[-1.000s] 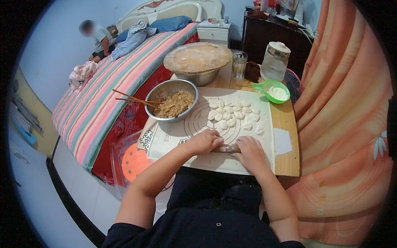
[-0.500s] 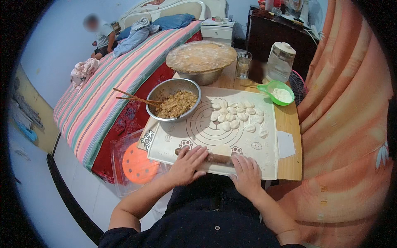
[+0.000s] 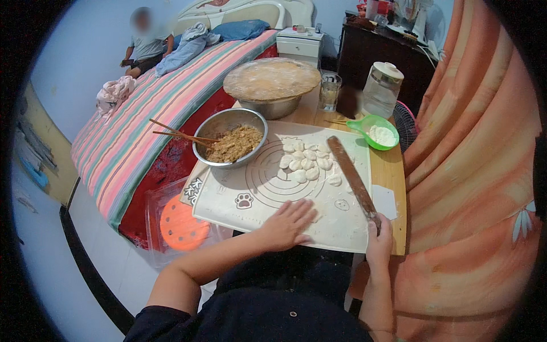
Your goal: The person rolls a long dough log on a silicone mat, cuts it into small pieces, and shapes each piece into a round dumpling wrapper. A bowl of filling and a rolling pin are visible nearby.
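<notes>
My right hand is wrapped round the lower end of a brown wooden rolling pin, which tilts up and away over the right side of the white baking mat. Flat over the mat's near edge lies my left hand, fingers stretched out, on or just above a thin piece of dough that it mostly hides. Beyond it sit several small floured dough pieces. At the mat's far left stands a steel bowl of brownish filling, with a pair of chopsticks resting in it.
A green scoop of white flour, a glass and a clear water jug stand at the far right. A round board covers a pot behind. Left, a person sits on a striped bed; right hangs an orange curtain.
My right hand has lifted the rolling pin off the mat and swung it upright to the right. My left hand has let go of it and moved right, opening flat.
</notes>
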